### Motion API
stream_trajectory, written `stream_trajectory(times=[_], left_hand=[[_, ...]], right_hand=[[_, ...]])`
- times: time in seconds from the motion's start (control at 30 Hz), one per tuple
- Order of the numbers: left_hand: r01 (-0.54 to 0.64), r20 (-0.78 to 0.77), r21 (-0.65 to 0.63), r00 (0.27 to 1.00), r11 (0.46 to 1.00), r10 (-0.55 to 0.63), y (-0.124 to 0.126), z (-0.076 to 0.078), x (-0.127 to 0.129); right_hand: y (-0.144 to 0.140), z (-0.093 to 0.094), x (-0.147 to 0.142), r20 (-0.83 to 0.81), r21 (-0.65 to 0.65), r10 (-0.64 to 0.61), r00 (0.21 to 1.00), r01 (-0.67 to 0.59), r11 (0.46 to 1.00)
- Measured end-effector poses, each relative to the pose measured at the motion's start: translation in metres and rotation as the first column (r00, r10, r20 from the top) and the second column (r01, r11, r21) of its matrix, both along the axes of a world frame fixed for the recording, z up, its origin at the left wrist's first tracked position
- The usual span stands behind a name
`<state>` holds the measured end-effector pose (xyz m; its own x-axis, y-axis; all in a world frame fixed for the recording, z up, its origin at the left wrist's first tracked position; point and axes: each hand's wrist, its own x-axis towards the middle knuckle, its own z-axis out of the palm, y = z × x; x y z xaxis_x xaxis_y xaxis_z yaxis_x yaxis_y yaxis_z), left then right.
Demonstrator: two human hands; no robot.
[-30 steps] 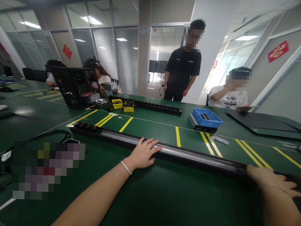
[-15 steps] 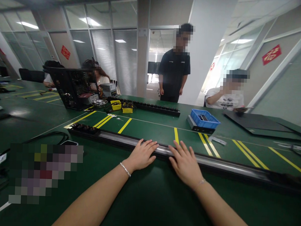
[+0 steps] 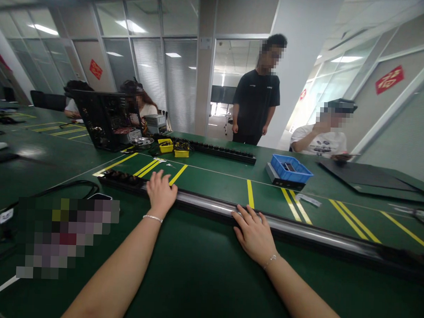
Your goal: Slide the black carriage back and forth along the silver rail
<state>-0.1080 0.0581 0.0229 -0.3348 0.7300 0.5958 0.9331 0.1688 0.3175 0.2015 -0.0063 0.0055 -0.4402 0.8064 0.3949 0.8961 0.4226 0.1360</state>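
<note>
Resting left hand (image 3: 161, 193) and right hand (image 3: 256, 234) on long black rail (image 3: 206, 205), fingers loosely spread, not gripping. Probably best to press lightly, evenly.

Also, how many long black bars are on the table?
2: the near bar under the left hand and right hand; the far bar beyond and right of the yellow trays.

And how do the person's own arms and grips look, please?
Both forearms are bare, no sleeves in view. The left grip and right grip wear no gloves. A silvery bracelet circles the left wrist, a thinner bracelet the right.
</note>
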Motion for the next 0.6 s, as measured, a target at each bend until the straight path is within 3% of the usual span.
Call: stream_trajectory(times=[0.07, 0.13, 0.2, 0.3, 0.6], left_hand=[[-0.208, 0.13, -0.003, 0.97, 0.978, 0.206, 0.003, -0.001, -0.028], [-0.312, 0.271, -0.078, 0.907, 0.947, 0.321, 0.004, -0.003, -0.05], [-0.306, 0.348, -0.159, 0.873, 0.939, 0.343, 0.004, -0.004, -0.064], [-0.286, 0.345, -0.198, 0.875, 0.938, 0.34, 0.004, -0.006, -0.07], [-0.333, 0.286, -0.167, 0.884, 0.928, 0.369, 0.0, -0.004, -0.059]], right_hand=[[-0.001, 0.0, 0.0, -0.005, 0.001, 0.003, 1.0, -0.003, 1.0], [-0.001, 0.0, 0.0, -0.011, -0.001, 0.006, 1.0, -0.006, 1.0], [-0.001, 0.0, 0.0, -0.015, -0.006, 0.008, 1.0, -0.009, 1.0], [-0.001, 0.0, 0.0, -0.019, -0.014, 0.008, 1.0, -0.008, 1.0], [-0.001, -0.001, 0.0, -0.025, -0.01, 0.003, 1.0, -0.004, 1.0]])
